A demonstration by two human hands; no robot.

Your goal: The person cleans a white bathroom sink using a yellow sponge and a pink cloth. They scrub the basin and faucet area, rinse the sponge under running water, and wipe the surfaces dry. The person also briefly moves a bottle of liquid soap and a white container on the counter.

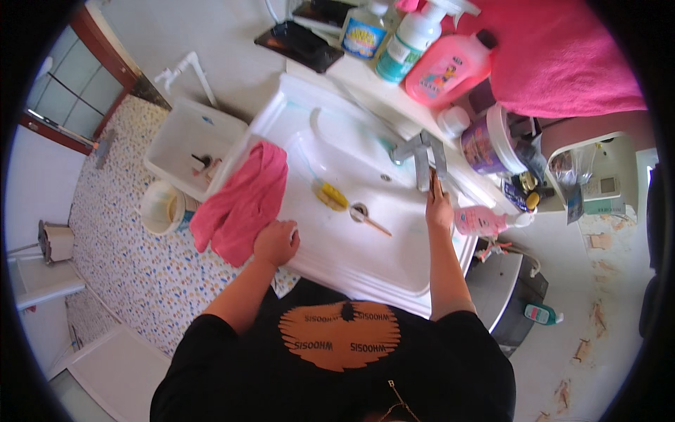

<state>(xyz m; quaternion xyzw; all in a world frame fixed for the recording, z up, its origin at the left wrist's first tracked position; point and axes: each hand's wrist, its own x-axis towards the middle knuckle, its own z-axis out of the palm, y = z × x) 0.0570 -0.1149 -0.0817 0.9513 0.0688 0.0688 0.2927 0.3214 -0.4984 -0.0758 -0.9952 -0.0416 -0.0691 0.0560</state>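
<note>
My left hand (pixel 277 242) rests at the near left rim of a white washbasin (pixel 369 264), curled against a pink towel (pixel 242 203) draped over that rim; whether it grips anything is unclear. My right hand (pixel 439 205) reaches up to the grey metal faucet (pixel 423 158), its fingers touching the faucet's near side. Inside the basin lie a yellow sponge (pixel 333 196) and a small brush with a pale handle (pixel 377 226), its head over the drain. No running water can be made out.
Bottles, including a pink one (pixel 448 68), stand on the ledge behind the basin with a phone (pixel 299 46). A pink spray bottle (pixel 480 220) is at the right rim. A white bin (pixel 192 142) and a bucket (pixel 163 208) stand on the left floor.
</note>
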